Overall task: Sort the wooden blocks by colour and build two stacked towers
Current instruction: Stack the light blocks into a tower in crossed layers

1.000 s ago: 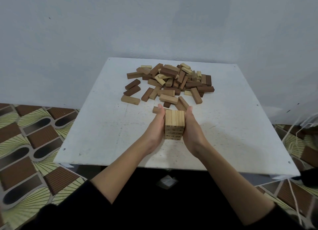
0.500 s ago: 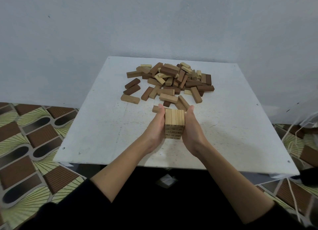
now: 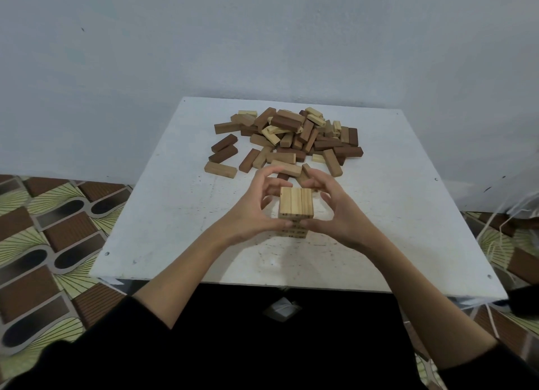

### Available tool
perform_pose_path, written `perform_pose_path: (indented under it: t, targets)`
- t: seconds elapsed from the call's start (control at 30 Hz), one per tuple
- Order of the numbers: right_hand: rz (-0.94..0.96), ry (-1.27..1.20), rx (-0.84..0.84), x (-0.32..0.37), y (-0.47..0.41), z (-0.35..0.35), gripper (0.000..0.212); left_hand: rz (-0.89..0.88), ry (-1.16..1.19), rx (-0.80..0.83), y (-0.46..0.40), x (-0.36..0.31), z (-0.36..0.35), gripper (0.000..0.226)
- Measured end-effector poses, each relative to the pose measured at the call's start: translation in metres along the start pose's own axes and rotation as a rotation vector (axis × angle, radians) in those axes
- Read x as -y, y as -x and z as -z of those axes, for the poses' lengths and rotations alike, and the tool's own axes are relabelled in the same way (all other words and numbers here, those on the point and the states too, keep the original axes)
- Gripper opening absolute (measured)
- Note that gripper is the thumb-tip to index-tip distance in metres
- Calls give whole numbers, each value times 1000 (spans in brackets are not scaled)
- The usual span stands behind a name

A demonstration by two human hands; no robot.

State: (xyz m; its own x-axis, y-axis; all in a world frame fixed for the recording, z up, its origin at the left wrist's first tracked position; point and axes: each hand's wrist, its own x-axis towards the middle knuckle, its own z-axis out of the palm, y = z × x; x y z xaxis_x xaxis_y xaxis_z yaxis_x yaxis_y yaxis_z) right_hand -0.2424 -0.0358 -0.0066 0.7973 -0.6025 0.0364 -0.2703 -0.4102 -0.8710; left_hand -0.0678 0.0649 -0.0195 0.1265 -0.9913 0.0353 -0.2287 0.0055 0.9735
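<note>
A short tower of light wooden blocks stands on the white table, several layers high. My left hand and my right hand are cupped round it from either side. Both thumbs touch its front face low down, and the curled fingers arch round behind its top layer. There are gaps between my palms and the tower's sides. Behind it lies a mixed pile of dark and light blocks.
Three loose blocks, two dark and one light, lie left of the pile. The table stands against a pale wall. Patterned floor shows on both sides, with white cords at the right.
My hands were pressed flat against the tower's left and right sides. They have since opened away from the sides, with the fingers curling behind the tower and the thumbs coming to its front.
</note>
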Motion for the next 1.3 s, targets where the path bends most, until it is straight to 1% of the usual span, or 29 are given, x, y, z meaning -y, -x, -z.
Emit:
perform_pose_path:
  t: [0.1,0.27,0.43,0.53,0.6,0.77,0.97,1.3]
  targets:
    - [15,29,-17,-1,-2,0,87,-3,-10,2,-2,2,0,87]
    - [59,58,-31,5,-2,0,80,25,-32,-7,-4,2,-3,92]
    - [54,74,-20,6,-2,0,78,43,-33,-17,-4,4,-3,97]
    - [47,64,-12,6,-2,1,80,44,-21,-14,-4,4,-3,98]
    - [39,46,8,6,-1,1,83,48,-23,2,-3,5,-3,103]
    - [-14,99,46,-5,2,-3,101,97,-63,16,-3,12,-1,111]
    - [-13,86,22,-5,2,-6,98,85,-77,-16,-4,16,-3,112]
    - [-23,93,2,-10,-1,-9,98,72,-91,-52,-4,19,-7,109]
